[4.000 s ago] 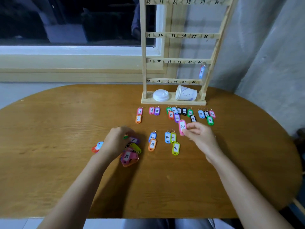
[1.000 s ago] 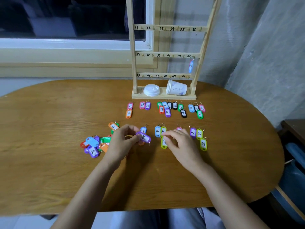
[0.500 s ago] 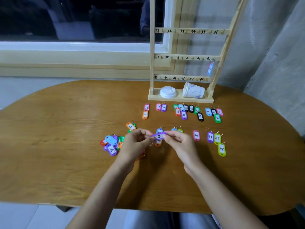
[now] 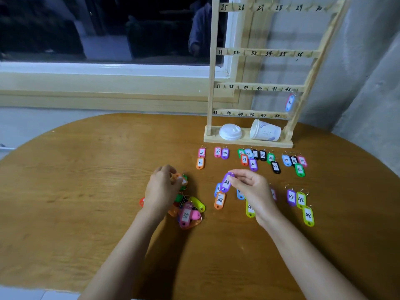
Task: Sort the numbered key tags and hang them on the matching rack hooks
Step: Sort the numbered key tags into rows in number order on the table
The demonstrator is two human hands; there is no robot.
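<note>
My right hand (image 4: 251, 189) pinches the ring of a purple tag marked 26 (image 4: 226, 182), which hangs just above the table. My left hand (image 4: 161, 188) curls its fingers on an orange tag (image 4: 180, 178) at the top of the unsorted pile (image 4: 187, 210). Sorted tags lie in two rows: a far row (image 4: 253, 159) from 25 up to the high thirties, and a near row with an orange 38 (image 4: 219, 200), a purple 47 (image 4: 291, 197) and green 48s (image 4: 301, 199). The wooden rack (image 4: 259, 87) carries one tag (image 4: 290, 102) on hook 42.
A tipped paper cup (image 4: 265, 131) and its white lid (image 4: 230, 132) lie on the rack's base. The rack stands at the back of the oval wooden table (image 4: 86, 191), against a window sill and a grey wall on the right.
Half a second ago both hands held the purple tag together. Now my right hand alone holds it, further right, and my left hand has gone back to the pile.
</note>
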